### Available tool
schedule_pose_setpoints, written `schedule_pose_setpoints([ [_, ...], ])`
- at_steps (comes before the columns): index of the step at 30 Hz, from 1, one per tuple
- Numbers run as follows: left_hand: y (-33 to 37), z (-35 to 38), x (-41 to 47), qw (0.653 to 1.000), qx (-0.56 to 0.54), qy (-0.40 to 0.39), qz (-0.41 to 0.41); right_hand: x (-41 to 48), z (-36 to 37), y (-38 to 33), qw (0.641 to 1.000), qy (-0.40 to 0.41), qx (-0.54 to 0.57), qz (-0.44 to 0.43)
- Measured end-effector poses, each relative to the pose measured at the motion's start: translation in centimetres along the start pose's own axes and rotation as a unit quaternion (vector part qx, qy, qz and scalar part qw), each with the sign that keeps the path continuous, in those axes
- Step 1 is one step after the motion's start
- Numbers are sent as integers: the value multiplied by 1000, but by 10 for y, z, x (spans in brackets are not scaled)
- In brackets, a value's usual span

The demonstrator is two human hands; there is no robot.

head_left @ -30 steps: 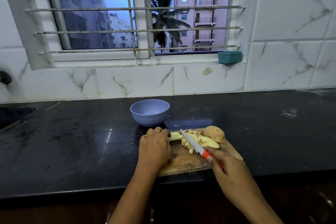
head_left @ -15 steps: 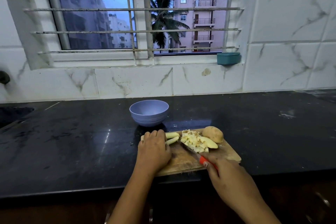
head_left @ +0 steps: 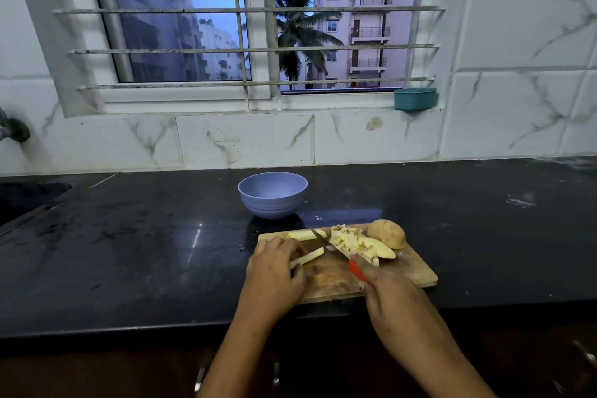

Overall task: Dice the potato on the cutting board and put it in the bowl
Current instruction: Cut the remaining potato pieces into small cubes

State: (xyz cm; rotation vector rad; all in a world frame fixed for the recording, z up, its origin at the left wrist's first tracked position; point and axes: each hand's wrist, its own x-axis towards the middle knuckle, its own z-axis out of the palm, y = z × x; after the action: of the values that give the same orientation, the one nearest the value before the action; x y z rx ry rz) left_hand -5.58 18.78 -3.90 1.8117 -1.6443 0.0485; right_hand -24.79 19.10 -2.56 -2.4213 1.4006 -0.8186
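Pale potato sticks (head_left: 307, 257) on wooden board (head_left: 416, 270)

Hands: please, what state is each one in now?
Left hand: holds a potato stick.
Right hand: grips the knife.

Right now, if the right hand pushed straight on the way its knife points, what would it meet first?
Probably the far potato strip: the knife in the right hand points up-left, its tip seemingly nearly on it. The bowl lies beyond. Depth is unclear.
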Motion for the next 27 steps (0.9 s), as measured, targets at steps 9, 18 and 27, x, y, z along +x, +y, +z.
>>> schedule_pose_setpoints([
  [9,3,0,0,999,-27,25,18,-3,0,-8,1000,-10,-13,-5],
  [18,4,-1,0,997,-70,28,9,2,1,-10,998,-41,-48,11],
  [27,4,-3,0,997,-71,25,0,-4,-4,-9,999,-32,-36,12],
])
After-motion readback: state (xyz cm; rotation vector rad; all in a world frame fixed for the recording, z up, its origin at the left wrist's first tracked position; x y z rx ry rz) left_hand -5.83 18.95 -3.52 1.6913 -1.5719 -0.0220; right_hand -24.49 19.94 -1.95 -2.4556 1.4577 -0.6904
